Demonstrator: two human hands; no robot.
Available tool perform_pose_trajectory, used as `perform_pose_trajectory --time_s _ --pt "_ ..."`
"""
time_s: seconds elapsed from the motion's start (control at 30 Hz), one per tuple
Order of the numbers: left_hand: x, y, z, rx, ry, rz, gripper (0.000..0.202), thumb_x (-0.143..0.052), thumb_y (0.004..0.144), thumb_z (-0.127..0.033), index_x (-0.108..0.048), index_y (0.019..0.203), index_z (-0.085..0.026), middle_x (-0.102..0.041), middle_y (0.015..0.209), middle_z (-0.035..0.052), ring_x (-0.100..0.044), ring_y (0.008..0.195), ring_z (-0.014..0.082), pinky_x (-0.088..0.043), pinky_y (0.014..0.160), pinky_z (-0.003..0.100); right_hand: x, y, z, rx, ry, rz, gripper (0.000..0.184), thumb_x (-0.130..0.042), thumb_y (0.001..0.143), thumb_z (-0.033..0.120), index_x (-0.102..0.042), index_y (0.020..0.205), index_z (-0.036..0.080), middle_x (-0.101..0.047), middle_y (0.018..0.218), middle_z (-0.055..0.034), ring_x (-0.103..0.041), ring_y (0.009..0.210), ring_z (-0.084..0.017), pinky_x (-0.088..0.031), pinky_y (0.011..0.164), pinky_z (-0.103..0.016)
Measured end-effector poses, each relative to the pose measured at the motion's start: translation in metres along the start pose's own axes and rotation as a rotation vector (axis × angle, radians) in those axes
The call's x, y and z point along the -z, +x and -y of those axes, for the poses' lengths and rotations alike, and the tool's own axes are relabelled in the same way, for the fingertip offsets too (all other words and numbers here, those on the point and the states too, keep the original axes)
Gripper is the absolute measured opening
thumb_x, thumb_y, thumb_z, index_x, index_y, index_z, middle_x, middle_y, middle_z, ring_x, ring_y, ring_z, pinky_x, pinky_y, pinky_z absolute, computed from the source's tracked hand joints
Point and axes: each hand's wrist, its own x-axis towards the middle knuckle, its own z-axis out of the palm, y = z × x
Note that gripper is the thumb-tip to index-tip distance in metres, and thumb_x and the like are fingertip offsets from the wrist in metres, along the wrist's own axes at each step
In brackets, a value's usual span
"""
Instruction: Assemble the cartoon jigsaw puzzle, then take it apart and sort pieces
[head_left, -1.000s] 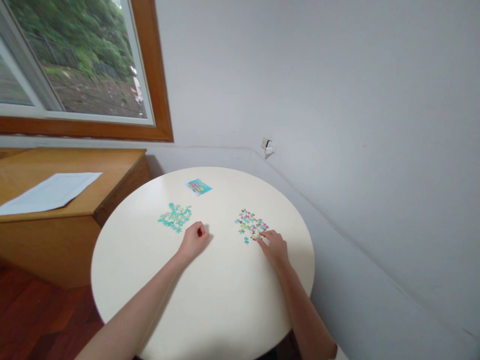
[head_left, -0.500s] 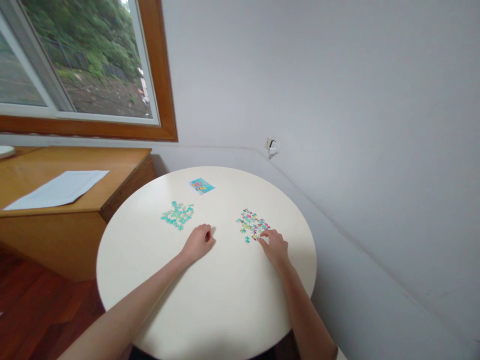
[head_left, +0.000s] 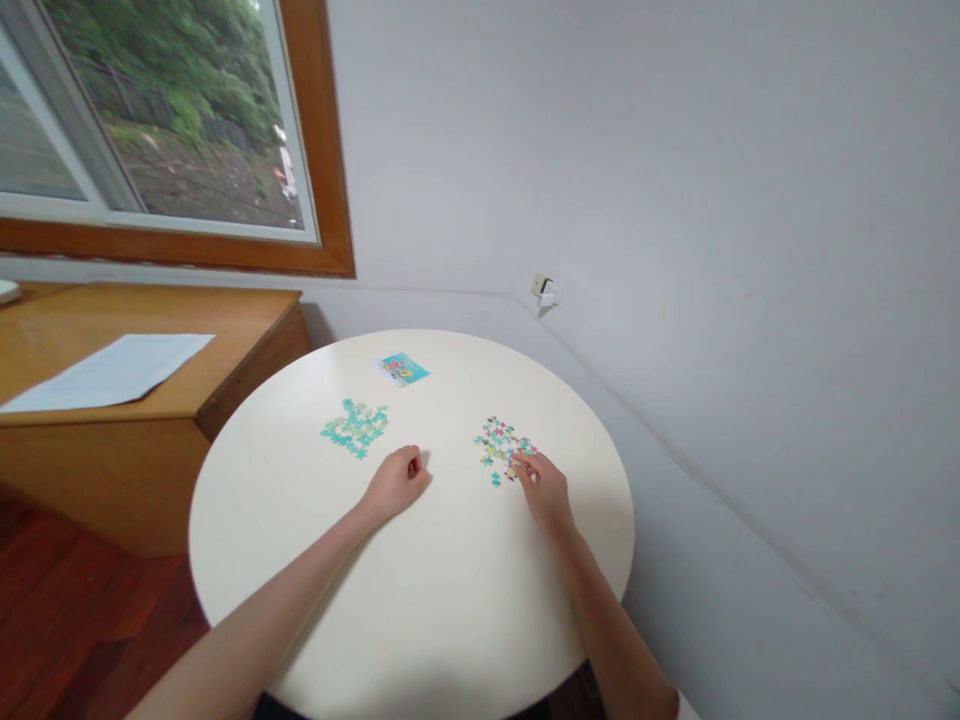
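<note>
My left hand point(head_left: 397, 480) rests on the round white table point(head_left: 435, 600), curled into a loose fist with nothing showing in it. To its upper left lies a spread of teal and pale green puzzle pieces point(head_left: 358, 430). On the right, a mixed pile of puzzle pieces point(head_left: 501, 437) has pink, yellow, teal and white in it. My right hand point(head_left: 547, 490) is at the near right edge of that pile, thumb and fingertips brought together on a small puzzle piece, mostly hidden by the fingers. A single teal piece point(head_left: 496, 480) lies just left of this hand.
A small picture card point(head_left: 405, 369) with colourful figures lies toward the far side of the table. Left of the table stands a wooden desk point(head_left: 247, 320) with a white sheet point(head_left: 112, 372) on it. A wall socket with a plug point(head_left: 546, 290) is beyond the table.
My right hand has moved slightly left over the pile, and its thumb and fingers have closed together. My left hand has stayed in place. The view has shifted slightly.
</note>
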Motion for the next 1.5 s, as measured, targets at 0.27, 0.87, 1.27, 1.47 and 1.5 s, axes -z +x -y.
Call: perform_pose_trajectory --time_s 0.27,0.87,1.27,1.47,1.5 --pt "0.008 0.007 0.009 0.145 -0.245 -0.182 0.01 -0.048 0.063 -0.016 -0.043 0.055 -0.019 -0.041 0.05 -0.0064 -0.039 0.05 0.0095 -0.03 0.05 0.021 -0.045 -0.006 0.048 -0.127 0.33 0.346 0.011 -0.063 0.069 0.029 -0.066 0.074 0.019 -0.069 0.064 -0.0015 -0.064 0.061 -0.016 -0.051 0.063 -0.029" --pt "0.009 0.008 0.006 0.184 -0.372 -0.179 0.007 -0.048 0.059 -0.02 -0.045 0.053 -0.019 -0.042 0.048 -0.0058 -0.039 0.05 0.0094 -0.03 0.05 0.021 -0.084 0.002 0.055 -0.098 0.195 0.374 0.001 -0.063 0.067 0.02 -0.064 0.067 0.019 -0.067 0.063 0.0008 -0.057 0.057 -0.013 -0.045 0.061 -0.026" --pt "0.012 0.007 0.002 0.196 -0.359 -0.165 0.009 -0.05 0.06 -0.017 -0.045 0.053 -0.018 -0.042 0.048 -0.0067 -0.039 0.049 0.0089 -0.029 0.049 0.021 -0.083 -0.003 0.065 -0.042 -0.016 0.345 0.005 -0.063 0.071 0.015 -0.063 0.069 0.019 -0.065 0.073 -0.0009 -0.057 0.068 -0.015 -0.042 0.071 -0.028" --pt "0.013 0.006 0.002 0.199 -0.365 -0.169 0.008 -0.049 0.06 -0.017 -0.045 0.053 -0.018 -0.042 0.048 -0.0067 -0.039 0.049 0.0087 -0.029 0.049 0.021 -0.086 -0.004 0.064 -0.02 -0.073 0.32 0.007 -0.063 0.071 0.014 -0.06 0.074 0.019 -0.062 0.076 -0.0004 -0.055 0.071 -0.015 -0.041 0.071 -0.028" --pt "0.013 0.006 0.002 0.198 -0.367 -0.171 0.008 -0.049 0.06 -0.017 -0.045 0.053 -0.018 -0.042 0.048 -0.0068 -0.039 0.049 0.0086 -0.029 0.049 0.02 -0.086 -0.005 0.063 -0.019 -0.066 0.308 0.009 -0.064 0.07 0.014 -0.059 0.076 0.02 -0.061 0.076 0.0001 -0.055 0.071 -0.015 -0.041 0.07 -0.028"
